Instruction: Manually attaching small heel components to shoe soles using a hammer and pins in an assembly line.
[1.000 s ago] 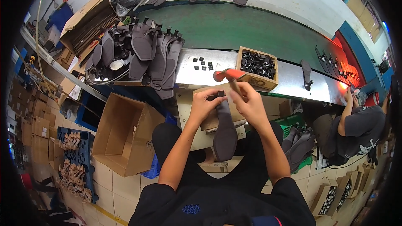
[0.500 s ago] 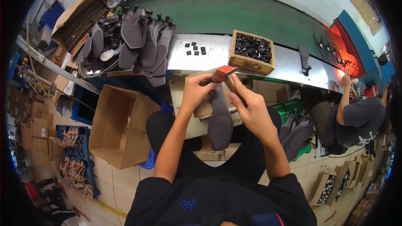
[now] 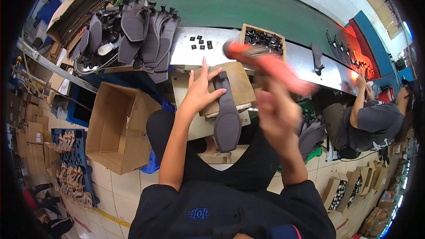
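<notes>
A dark grey-brown heeled shoe sole (image 3: pixel 228 126) lies with its underside up, its heel end on a worn brown block (image 3: pixel 241 77) and its toe toward me. My left hand (image 3: pixel 200 90) is open beside the heel end, fingers spread over the block, the thumb at the sole's edge. My right hand (image 3: pixel 279 115) grips a hammer (image 3: pixel 274 64), raised right of the sole and blurred by motion; its red head shows a dark face. Several small black square pieces (image 3: pixel 201 41) lie on the metal bench edge (image 3: pixel 181 46).
Behind the hammer stands a wooden box (image 3: pixel 243 33) of small black pieces. Stacked soles (image 3: pixel 155 44) crowd the bench at left. A green belt (image 3: pixel 212 6) runs behind. An open carton (image 3: pixel 110 128) stands left of my knee. A co-worker (image 3: pixel 372 119) sits at right.
My right hand has swung the hammer up and right, off the heel area. My left hand has opened, its fingers now spread. The sole's heel end now rests on the block.
</notes>
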